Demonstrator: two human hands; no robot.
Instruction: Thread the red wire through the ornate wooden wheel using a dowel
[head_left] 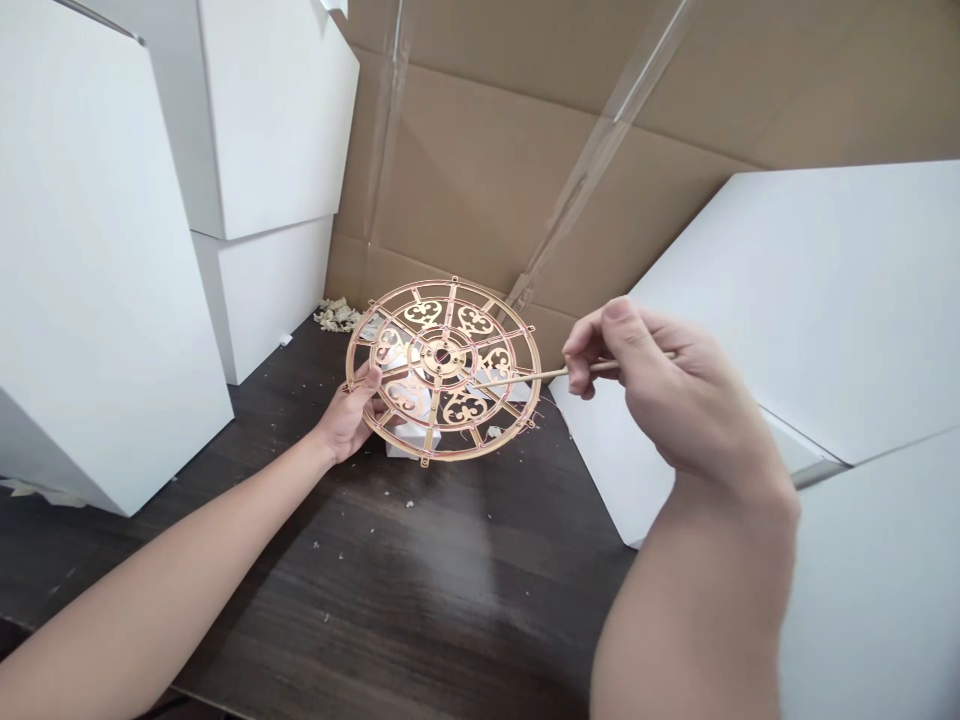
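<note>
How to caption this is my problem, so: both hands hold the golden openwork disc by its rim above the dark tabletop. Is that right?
Not quite: the head view shows only the left hand holding the golden openwork disc by its rim above the dark tabletop. The right hand holds a thin stick instead.

Bright light leaves a pale, hazy glare on the dark tabletop [442, 570].
</note>
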